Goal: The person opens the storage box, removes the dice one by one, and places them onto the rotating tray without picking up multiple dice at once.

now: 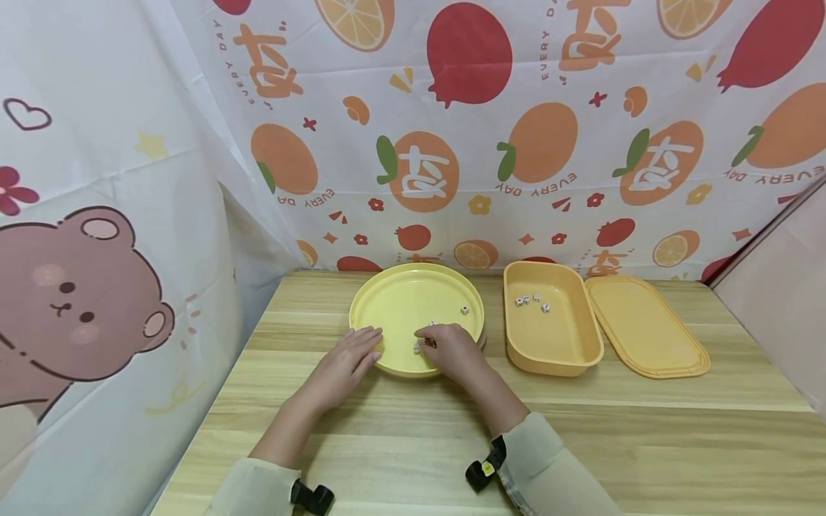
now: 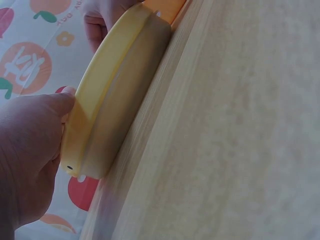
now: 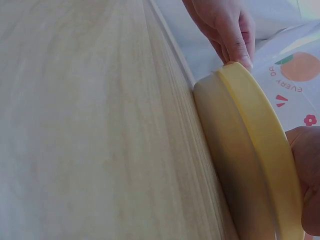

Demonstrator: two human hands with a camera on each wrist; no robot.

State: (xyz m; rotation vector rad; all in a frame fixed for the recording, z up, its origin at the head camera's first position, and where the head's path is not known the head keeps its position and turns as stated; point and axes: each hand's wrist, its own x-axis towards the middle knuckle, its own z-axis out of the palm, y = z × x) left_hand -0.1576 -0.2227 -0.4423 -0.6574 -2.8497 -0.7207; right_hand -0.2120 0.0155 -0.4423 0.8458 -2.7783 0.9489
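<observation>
A shallow round yellow tray stands on the table, a duller tan base under its yellow rim. My left hand rests on its near left rim, fingers stretched over the edge. Inside the tray, my right hand reaches down with bent fingers to small white dice near the middle. Its fingertips are at these dice, and I cannot tell whether one is pinched. Another die lies apart toward the tray's right side. The left wrist view shows the right hand beyond the tray's rim.
A deep orange-yellow rectangular box stands right of the tray, with several dice inside. Its matching flat lid lies beside it on the wooden table. A fruit-printed cloth hangs behind, and a bear-printed cloth at the left.
</observation>
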